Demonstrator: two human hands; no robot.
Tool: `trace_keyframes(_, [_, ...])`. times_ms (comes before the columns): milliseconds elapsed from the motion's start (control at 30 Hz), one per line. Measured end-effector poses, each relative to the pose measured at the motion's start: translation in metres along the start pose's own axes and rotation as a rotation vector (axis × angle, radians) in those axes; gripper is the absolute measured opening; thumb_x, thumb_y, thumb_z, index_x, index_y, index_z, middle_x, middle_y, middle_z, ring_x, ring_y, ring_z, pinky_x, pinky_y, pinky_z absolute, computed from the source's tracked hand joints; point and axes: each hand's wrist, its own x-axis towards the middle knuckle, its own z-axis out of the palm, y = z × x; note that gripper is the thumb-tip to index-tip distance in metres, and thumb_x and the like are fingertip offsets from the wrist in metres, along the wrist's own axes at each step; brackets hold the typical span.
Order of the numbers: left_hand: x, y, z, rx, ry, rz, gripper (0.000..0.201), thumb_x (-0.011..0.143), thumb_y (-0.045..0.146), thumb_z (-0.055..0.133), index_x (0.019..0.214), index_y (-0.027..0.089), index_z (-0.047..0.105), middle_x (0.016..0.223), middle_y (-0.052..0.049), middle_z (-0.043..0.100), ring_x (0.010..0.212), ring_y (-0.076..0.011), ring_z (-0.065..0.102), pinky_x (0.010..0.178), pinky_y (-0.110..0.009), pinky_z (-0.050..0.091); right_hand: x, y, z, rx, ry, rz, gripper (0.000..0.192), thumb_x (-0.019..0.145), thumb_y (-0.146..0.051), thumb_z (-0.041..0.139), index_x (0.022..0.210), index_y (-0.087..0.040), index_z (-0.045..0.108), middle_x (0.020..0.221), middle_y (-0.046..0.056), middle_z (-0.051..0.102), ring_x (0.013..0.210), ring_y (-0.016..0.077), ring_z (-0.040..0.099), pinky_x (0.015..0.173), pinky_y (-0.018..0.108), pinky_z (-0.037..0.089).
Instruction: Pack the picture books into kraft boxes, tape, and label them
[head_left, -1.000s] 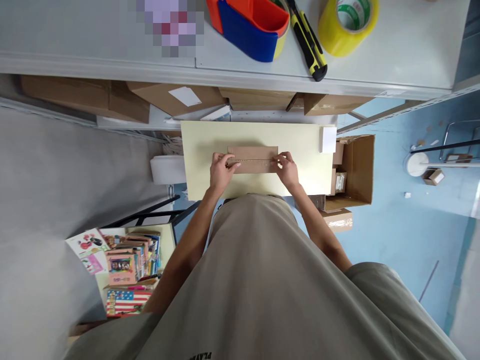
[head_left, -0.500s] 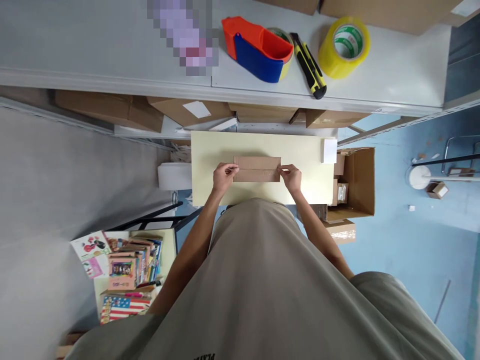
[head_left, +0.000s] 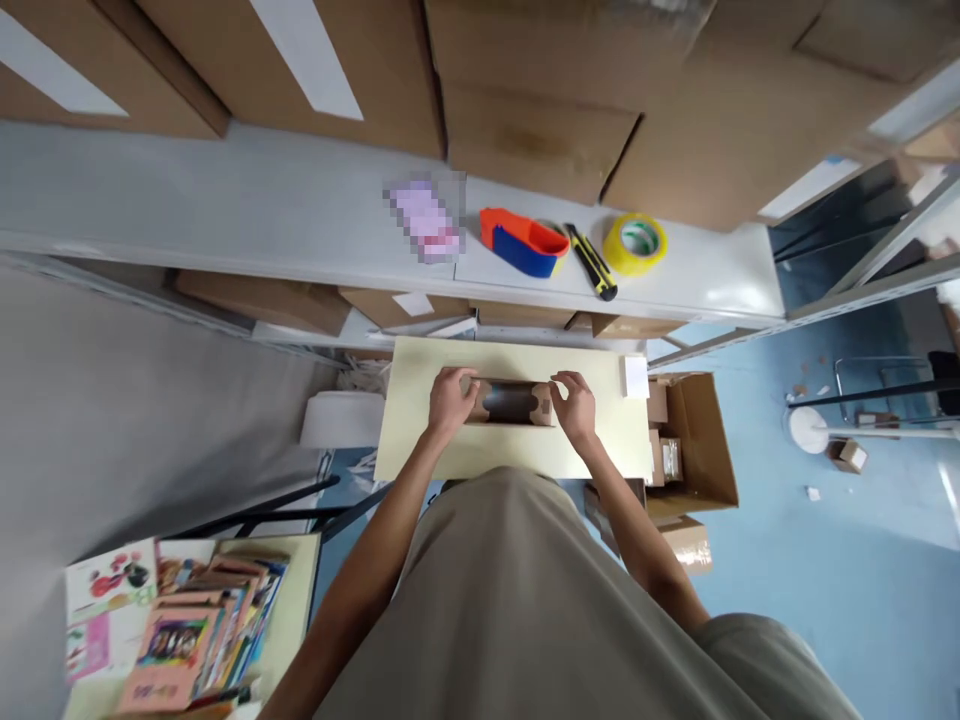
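A small brown cardboard box stands on the pale yellow table, opened up so its dark inside shows. My left hand grips its left end and my right hand grips its right end. Both arms reach forward over my beige shirt, which hides the near edge of the table.
A grey shelf behind the table carries an orange and blue tape dispenser, a yellow utility knife and a yellow tape roll. Large cartons are stacked above. An open carton sits right; books lie lower left.
The flat cardboard piece has been opened into a box shape between my hands. The camera has tilted back, so the shelf and the cartons above it now show.
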Motion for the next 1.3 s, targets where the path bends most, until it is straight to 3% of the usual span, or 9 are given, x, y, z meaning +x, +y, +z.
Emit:
trace_keyframes(133, [0.049,0.064,-0.026,-0.158,0.189,0.256,0.017,0.103,0.020,0.068,0.114,0.025,0.080,0.122,-0.010,0.081,0.118,-0.0287,0.077,0.109,-0.046,0.064,0.073,-0.069,-0.041,-0.022,0.206,-0.331,0.038,0.118,-0.037,0.050,0.143,-0.024,0.075,0.153,0.020,0.071,0.148,0.0373,0.065,0.130,0.060,0.050])
trace_keyframes(233, [0.083,0.116,-0.043,-0.236,0.272,0.374,0.020,0.104,0.018,0.067,0.119,0.022,0.080,0.123,-0.010,0.079,0.109,-0.0246,0.078,0.105,-0.041,0.065,0.137,-0.114,-0.051,-0.095,0.171,-0.404,0.045,0.115,-0.033,0.053,0.158,-0.021,0.063,0.163,0.023,0.062,0.159,0.0439,0.054,0.134,0.070,0.042])
trace_keyframes(300, [0.097,0.141,-0.050,-0.262,0.301,0.405,0.021,0.104,0.016,0.067,0.119,0.021,0.080,0.123,-0.010,0.080,0.108,-0.0239,0.078,0.105,-0.040,0.065,0.175,-0.131,-0.044,-0.161,0.117,-0.383,0.048,0.109,-0.030,0.062,0.154,-0.013,0.062,0.154,0.029,0.066,0.154,0.0481,0.057,0.132,0.074,0.041])
trace_keyframes(500, [0.097,0.160,-0.047,-0.375,0.287,0.357,0.022,0.102,0.013,0.067,0.119,0.020,0.078,0.123,-0.010,0.082,0.107,-0.0231,0.080,0.103,-0.039,0.066,0.224,-0.138,-0.016,-0.201,0.056,-0.320,0.031,0.108,-0.028,0.068,0.134,-0.012,0.066,0.118,0.026,0.080,0.131,0.0445,0.073,0.128,0.070,0.045])
trace_keyframes(600, [0.073,0.142,-0.041,-0.485,0.248,0.296,0.020,0.103,0.016,0.067,0.121,0.020,0.075,0.122,-0.010,0.083,0.107,-0.0225,0.081,0.104,-0.039,0.067,0.196,-0.132,-0.023,-0.128,0.055,-0.259,0.038,0.112,-0.046,0.067,0.135,-0.016,0.063,0.116,0.022,0.079,0.124,0.0438,0.076,0.117,0.065,0.055])
trace_keyframes(767, [-0.005,0.097,-0.035,-0.631,0.162,0.229,0.022,0.106,0.033,0.072,0.126,0.024,0.070,0.123,-0.009,0.082,0.112,-0.0222,0.081,0.106,-0.039,0.068,0.082,-0.116,-0.033,0.292,-0.173,-0.219,0.056,0.107,-0.076,0.066,0.128,-0.024,0.061,0.113,0.011,0.078,0.109,0.0330,0.076,0.102,0.049,0.066])
trace_keyframes(933, [-0.073,0.060,-0.035,-0.599,0.121,0.233,0.021,0.105,0.044,0.076,0.113,0.025,0.075,0.119,-0.008,0.079,0.109,-0.0228,0.080,0.101,-0.039,0.069,-0.009,-0.106,-0.013,0.619,-0.358,-0.066,0.069,0.097,-0.086,0.074,0.131,-0.028,0.060,0.124,0.010,0.080,0.116,0.0294,0.076,0.109,0.046,0.065])
trace_keyframes(1133, [-0.099,0.031,-0.037,-0.626,0.015,0.164,0.020,0.106,0.045,0.073,0.110,0.025,0.075,0.111,-0.007,0.078,0.099,-0.0222,0.079,0.096,-0.039,0.069,-0.043,-0.106,0.021,0.619,-0.408,0.041,0.071,0.096,-0.088,0.073,0.131,-0.028,0.060,0.124,0.010,0.079,0.117,0.0292,0.076,0.112,0.049,0.065])
trace_keyframes(1300, [-0.094,0.010,-0.062,-0.667,-0.100,0.153,0.035,0.102,0.058,0.078,0.114,0.026,0.080,0.117,-0.009,0.079,0.105,-0.0252,0.080,0.097,-0.040,0.069,-0.054,-0.109,0.021,0.492,-0.431,0.033,0.071,0.099,-0.087,0.072,0.134,-0.027,0.061,0.127,0.011,0.079,0.117,0.0287,0.076,0.111,0.049,0.066])
